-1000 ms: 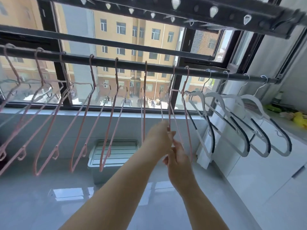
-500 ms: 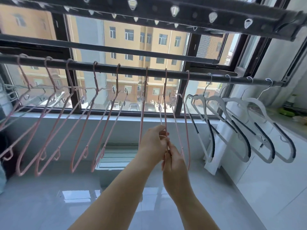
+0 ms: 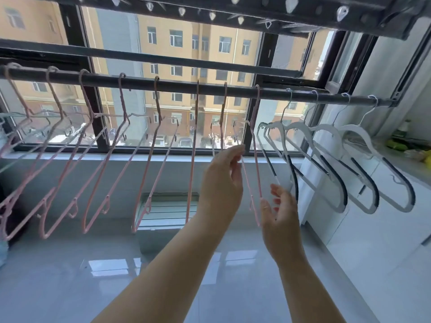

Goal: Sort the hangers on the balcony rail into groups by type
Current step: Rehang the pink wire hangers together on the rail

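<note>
The far-left end of the rail (image 3: 177,86) runs out of shot, and the pink hangers (image 3: 194,145) there are cut off at the frame edge. A few pale grey-green shapes behind them are too blurred to name. Green and yellow bits on the counter (image 3: 419,170) below the rail's right end can't be made out. A lidded bin (image 3: 168,206) on the floor under the rail's middle sits partly behind hangers and the left wrist. Above the rail, the drying rack (image 3: 312,12) w/ its clips is cropped at the top.

All hangers hook over the rail and hang down, w/ long axes crossing it rather than running along it. Toward the rail's left end the pink hangers show as slanted triangles, lower corners swung leftward. Nearer its middle they're edge-on, approx. vertical lines. White hangers (image 3: 360,138) w/ black grip strips fill the rail's right stretch; four hooks show, shoulders overlapping, arms sweeping down and right.

The last pink hanger (image 3: 256,159) hangs btwn the two groups, just left of the first white one and nearly edge-on. The left hand (image 3: 221,180) is below the rail – thumb and forefinger pinch one thin arm of that hanger, other fingers loose. The right hand (image 3: 279,213), lower still, is spread w/ palm facing the hanger's bottom end. It holds nothing – whether it touches the wire can't be told.
</note>
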A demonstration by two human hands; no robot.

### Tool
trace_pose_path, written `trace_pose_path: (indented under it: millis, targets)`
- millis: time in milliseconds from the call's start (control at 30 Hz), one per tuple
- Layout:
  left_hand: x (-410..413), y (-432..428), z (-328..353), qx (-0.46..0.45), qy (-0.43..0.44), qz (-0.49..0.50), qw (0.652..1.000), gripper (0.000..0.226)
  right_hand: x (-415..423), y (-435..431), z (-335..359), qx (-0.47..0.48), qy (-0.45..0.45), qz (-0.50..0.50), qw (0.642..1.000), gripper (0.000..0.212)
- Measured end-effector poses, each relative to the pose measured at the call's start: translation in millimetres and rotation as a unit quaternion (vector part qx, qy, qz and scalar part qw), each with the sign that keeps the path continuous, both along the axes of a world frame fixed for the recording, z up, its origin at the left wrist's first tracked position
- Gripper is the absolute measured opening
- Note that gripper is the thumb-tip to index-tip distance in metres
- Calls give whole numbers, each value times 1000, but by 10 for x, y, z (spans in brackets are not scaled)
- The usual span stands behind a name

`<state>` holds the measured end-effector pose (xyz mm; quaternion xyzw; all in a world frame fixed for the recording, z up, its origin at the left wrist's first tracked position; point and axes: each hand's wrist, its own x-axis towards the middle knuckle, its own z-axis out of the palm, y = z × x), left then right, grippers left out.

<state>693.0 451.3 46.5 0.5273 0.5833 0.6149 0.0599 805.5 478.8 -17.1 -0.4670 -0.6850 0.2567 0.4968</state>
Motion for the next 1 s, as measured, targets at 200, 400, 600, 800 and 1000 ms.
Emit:
trace_pose_path:
  millis: [200,400,600,800,1000]
  targets:
    - [326,276,-33,-300,11,-72,951,36,65,54,-51,-123,3,139,983,33]
    - [440,337,-101,-262,-62,-63,961,29,144,101,-66,-105,14,180,978,35]
    - [469,370,-135,-242,-79,-38,966,35,173,150,-55,-102,48,212,971,41]
    - [509,366,-102,-230,-94,-9,968,25,185,170,-23,-86,41,234,968,43]
    - [563,366,-104,-219,-124,-10,968,28,204,224,-2,-110,36,230,966,37]
